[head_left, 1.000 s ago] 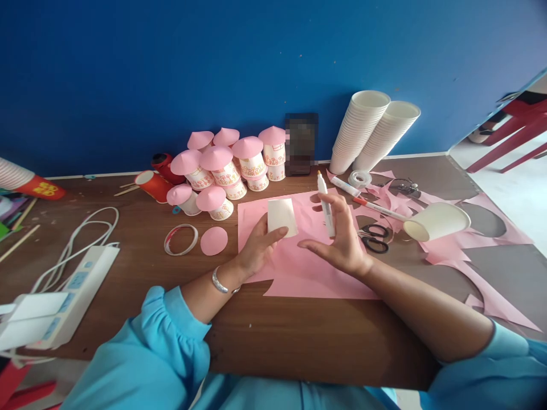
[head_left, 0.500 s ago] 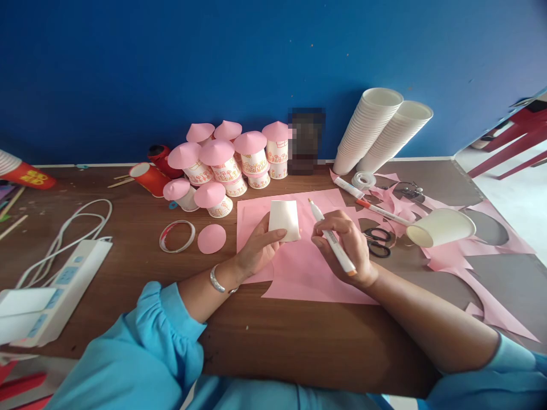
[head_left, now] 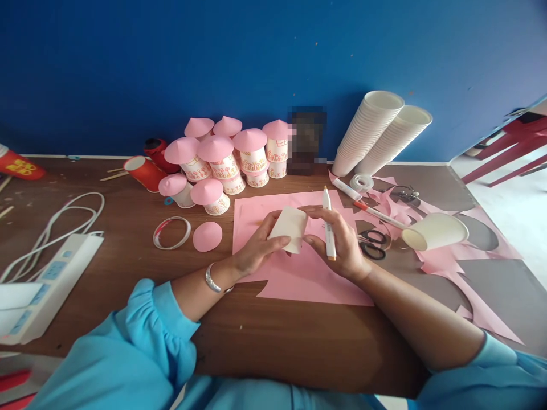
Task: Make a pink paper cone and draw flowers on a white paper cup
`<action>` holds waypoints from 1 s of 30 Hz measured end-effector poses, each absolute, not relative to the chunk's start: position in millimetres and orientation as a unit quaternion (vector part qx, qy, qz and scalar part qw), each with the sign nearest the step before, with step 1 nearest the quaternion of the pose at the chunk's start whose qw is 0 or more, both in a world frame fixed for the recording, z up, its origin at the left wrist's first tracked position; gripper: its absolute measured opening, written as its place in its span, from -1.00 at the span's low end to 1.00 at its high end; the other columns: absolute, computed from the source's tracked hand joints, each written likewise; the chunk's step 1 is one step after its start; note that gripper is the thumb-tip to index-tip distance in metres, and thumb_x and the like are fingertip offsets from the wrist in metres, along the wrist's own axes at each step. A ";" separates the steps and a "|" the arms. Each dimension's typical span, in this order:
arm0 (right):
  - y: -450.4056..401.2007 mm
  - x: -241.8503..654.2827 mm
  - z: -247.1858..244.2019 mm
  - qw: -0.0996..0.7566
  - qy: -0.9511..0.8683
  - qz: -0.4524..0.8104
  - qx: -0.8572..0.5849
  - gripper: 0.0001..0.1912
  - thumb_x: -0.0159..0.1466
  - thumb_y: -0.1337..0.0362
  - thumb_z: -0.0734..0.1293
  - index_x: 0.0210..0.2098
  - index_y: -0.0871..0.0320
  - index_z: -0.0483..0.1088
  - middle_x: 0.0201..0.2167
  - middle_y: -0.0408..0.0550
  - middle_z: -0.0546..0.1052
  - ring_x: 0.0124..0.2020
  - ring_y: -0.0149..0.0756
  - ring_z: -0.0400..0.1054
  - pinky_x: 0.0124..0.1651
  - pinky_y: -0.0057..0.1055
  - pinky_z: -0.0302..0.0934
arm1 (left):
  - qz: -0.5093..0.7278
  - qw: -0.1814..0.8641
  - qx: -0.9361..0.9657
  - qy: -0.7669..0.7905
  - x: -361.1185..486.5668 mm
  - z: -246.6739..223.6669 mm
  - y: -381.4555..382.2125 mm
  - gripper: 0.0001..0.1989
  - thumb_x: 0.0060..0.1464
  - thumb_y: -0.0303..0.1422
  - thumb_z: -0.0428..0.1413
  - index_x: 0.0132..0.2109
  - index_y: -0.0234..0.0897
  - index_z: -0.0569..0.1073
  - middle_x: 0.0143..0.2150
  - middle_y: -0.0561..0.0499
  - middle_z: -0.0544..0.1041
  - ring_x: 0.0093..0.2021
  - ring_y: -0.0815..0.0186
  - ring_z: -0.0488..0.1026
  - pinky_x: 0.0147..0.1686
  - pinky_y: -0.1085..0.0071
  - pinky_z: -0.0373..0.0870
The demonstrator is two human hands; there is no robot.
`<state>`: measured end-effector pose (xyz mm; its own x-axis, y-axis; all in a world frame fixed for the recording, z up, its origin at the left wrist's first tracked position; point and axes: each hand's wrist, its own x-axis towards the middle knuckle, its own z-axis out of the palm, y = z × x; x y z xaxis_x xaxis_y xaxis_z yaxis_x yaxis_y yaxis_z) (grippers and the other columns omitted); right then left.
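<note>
A small white paper cup (head_left: 289, 229) is tilted above the pink paper sheet (head_left: 316, 282), its side facing up. Fingers and thumb of my left hand (head_left: 260, 245) are wrapped round its left side. My right hand (head_left: 342, 242) holds a white marker (head_left: 328, 225), tip pointing away from me, between its fingers, while its fingertips reach the cup's right edge. Decorated cups with pink cone roofs (head_left: 216, 148) stand behind, to the left. A pink paper disc (head_left: 207, 236) lies left of the sheet.
Two leaning stacks of white cups (head_left: 370, 128) stand at the back right. Black scissors (head_left: 372, 251), a lying white cup (head_left: 436, 232), another marker (head_left: 382, 215) and pink scraps (head_left: 487, 302) are at the right. A tape ring (head_left: 171, 233) and power strip (head_left: 53, 285) lie left.
My left hand has turned the small cup to a tilt. My right hand has come to the cup's right edge, and its marker now stands more upright in the view.
</note>
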<state>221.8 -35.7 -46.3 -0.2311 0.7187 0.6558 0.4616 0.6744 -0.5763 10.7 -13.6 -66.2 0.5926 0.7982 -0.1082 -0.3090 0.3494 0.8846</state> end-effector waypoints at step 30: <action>-50.4 233.6 -39.9 0.502 -0.780 0.044 -0.371 -0.48 0.43 0.34 0.29 0.35 0.01 0.20 0.12 0.14 0.56 0.09 -0.01 0.52 0.05 0.01 0.46 | 0.352 0.785 0.451 0.236 14.9 -62.1 -8.6 -0.51 -0.02 -0.32 0.41 0.07 -0.18 0.51 -0.08 -0.03 0.52 -0.05 0.20 0.45 0.06 0.17 0.38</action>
<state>233.6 -50.4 -39.9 -0.2195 0.6227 0.7510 0.5351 0.7205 -0.4410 14.9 -8.6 -62.1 0.6404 0.7662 -0.0535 -0.3396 0.3450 0.8750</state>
